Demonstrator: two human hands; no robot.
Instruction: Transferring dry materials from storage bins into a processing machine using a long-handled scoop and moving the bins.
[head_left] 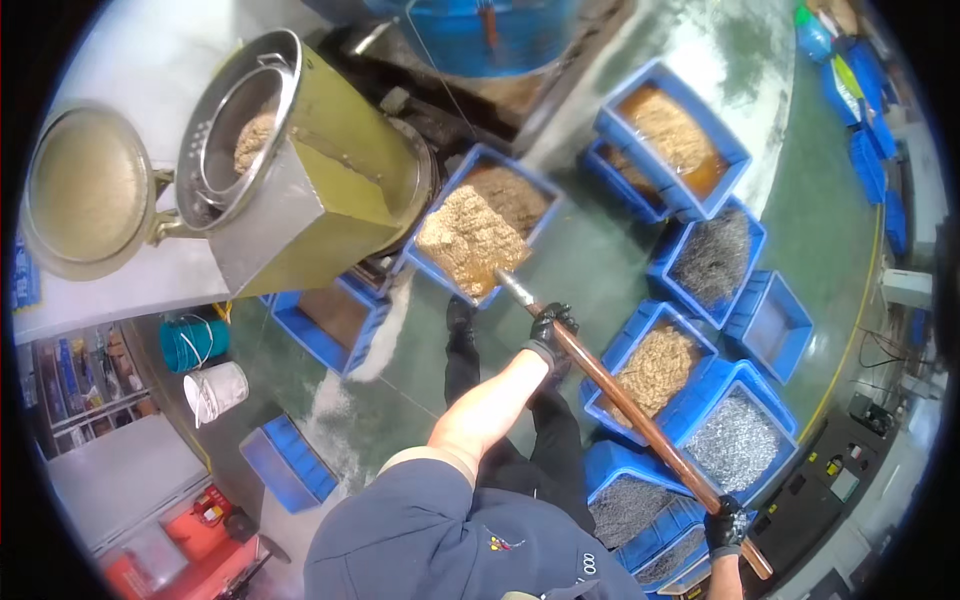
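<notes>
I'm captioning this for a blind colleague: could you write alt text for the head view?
Gloved left hand and right hand grip a long wooden-handled shovel pushed into a blue bin of sawdust, beside a tilted green metal drum and more blue bins of metal parts.

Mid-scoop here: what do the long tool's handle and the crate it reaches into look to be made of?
Handle: likely wood, reddish-brown and smooth, ending in a grey metal-looking neck; both gloved hands grip it. Crate: blue, looks like moulded plastic, holding tan sawdust-like granules.

Shovel [630,410] in crate [540,195] (drum [300,160] leftward)
</notes>
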